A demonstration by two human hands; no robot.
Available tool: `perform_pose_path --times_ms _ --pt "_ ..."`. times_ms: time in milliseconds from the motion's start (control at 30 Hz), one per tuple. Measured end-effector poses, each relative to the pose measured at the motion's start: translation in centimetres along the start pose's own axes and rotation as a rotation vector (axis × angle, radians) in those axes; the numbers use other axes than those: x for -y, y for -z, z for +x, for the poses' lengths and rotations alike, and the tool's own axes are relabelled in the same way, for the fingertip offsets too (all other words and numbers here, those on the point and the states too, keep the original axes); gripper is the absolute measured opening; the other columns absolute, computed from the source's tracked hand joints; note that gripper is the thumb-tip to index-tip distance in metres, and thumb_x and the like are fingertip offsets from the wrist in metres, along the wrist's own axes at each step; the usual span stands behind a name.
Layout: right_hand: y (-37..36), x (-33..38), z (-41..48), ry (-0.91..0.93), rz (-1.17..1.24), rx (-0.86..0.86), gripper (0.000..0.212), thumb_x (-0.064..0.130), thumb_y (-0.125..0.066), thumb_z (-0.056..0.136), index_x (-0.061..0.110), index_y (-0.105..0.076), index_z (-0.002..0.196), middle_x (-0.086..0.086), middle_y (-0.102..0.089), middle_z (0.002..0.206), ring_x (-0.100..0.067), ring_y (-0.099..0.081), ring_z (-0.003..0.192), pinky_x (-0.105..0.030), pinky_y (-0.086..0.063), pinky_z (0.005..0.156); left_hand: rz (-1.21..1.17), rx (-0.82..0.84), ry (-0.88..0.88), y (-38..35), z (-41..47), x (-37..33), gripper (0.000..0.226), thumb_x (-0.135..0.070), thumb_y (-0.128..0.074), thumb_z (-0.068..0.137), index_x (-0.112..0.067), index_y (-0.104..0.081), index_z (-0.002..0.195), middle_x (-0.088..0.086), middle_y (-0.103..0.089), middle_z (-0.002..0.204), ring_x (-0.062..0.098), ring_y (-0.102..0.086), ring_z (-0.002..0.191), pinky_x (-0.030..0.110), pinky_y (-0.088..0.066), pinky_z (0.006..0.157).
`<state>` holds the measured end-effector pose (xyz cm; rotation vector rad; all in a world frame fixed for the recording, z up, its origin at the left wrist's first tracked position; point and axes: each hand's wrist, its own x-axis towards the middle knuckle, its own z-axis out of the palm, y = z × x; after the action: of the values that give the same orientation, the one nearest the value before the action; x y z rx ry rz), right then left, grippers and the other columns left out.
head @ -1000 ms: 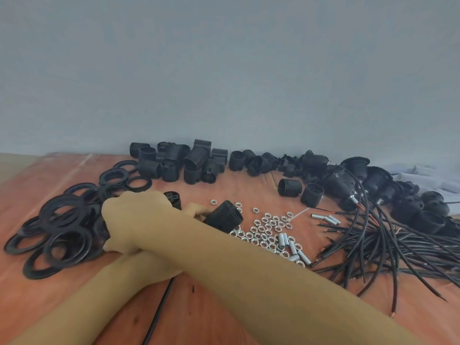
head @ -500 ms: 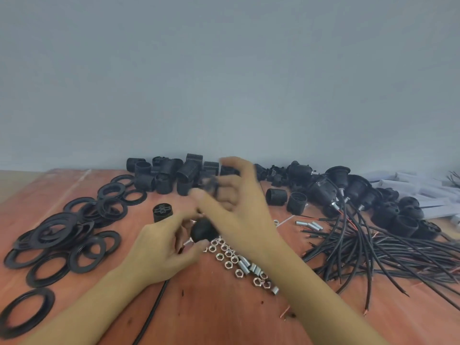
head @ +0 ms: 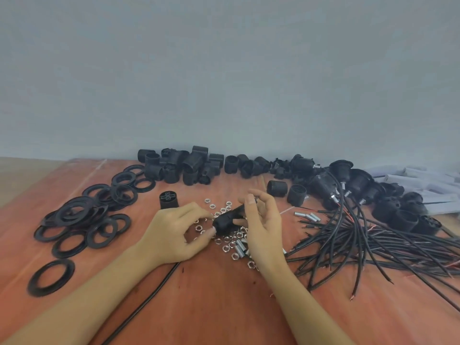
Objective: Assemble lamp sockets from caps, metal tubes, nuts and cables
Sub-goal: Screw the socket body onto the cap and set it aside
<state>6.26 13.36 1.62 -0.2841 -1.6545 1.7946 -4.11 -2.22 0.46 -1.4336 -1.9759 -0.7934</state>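
The left hand pinches a black socket cap with its fingertips; the right hand pinches its other end. The cap sits just above loose nuts on the tabletop, flat rings left, cables right.

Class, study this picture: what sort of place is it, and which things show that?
Probably an assembly workbench: a wooden table carries bulk piles of black rings, loose nuts and cables, and the left hand and right hand grip one black socket part.
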Motion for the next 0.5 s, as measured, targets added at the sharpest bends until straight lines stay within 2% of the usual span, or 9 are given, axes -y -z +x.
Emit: perform_pose_path --times_ms 67,133,200,333,500 --pt "-0.1 0.0 0.1 0.009 0.032 -0.023 0.012 0.025 -0.053 0.098 0.019 -0.057 0.108 -0.012 -0.066 0.104 -0.005 -0.066 0.083 -0.023 -0.055 0.069 -0.023 0.038 0.017 0.2 0.8 0.1 0.039 -0.047 -0.063 0.086 -0.012 -0.071 0.101 -0.007 -0.066 0.093 -0.006 -0.048 0.074 0.006 -0.036 0.066" --pt "-0.2 -0.1 0.2 0.021 0.007 -0.063 0.013 0.027 -0.057 0.095 0.017 -0.058 0.103 -0.008 -0.069 0.102 -0.011 -0.067 0.086 -0.023 -0.055 0.071 -0.019 0.13 0.035 0.0 1.7 0.1 0.056 -0.063 -0.061 0.081 -0.016 -0.069 0.109 -0.008 -0.066 0.099 0.002 -0.058 0.084 0.015 -0.044 0.073" --pt "-0.2 -0.4 0.3 0.029 -0.039 -0.107 0.012 0.025 -0.064 0.092 0.014 -0.06 0.096 -0.004 -0.071 0.097 -0.011 -0.069 0.087 -0.025 -0.055 0.075 0.045 0.235 0.052 -0.8 2.4 0.0 0.066 -0.072 -0.062 0.075 -0.019 -0.069 0.111 -0.008 -0.066 0.095 0.012 -0.061 0.086 0.025 -0.045 0.074" --pt "0.4 -0.9 0.9 0.037 -0.122 -0.105 0.012 0.024 -0.072 0.087 0.014 -0.065 0.084 0.002 -0.074 0.098 -0.009 -0.07 0.089 -0.024 -0.055 0.076 0.099 0.236 0.063 -2.2 2.3 0.1 0.052 -0.058 -0.076 0.07 -0.018 -0.072 0.103 -0.006 -0.064 0.081 0.018 -0.059 0.077 0.027 -0.034 0.067" --pt "1.3 -0.9 1.4 0.051 -0.205 -0.056 0.021 0.032 -0.073 0.084 0.016 -0.07 0.07 0.006 -0.076 0.099 -0.009 -0.071 0.091 -0.019 -0.053 0.078 -0.148 0.088 0.206 -1.8 1.8 0.2 0.04 -0.045 -0.064 0.078 -0.02 -0.07 0.108 -0.01 -0.063 0.086 0.011 -0.058 0.08 0.035 -0.048 0.073"
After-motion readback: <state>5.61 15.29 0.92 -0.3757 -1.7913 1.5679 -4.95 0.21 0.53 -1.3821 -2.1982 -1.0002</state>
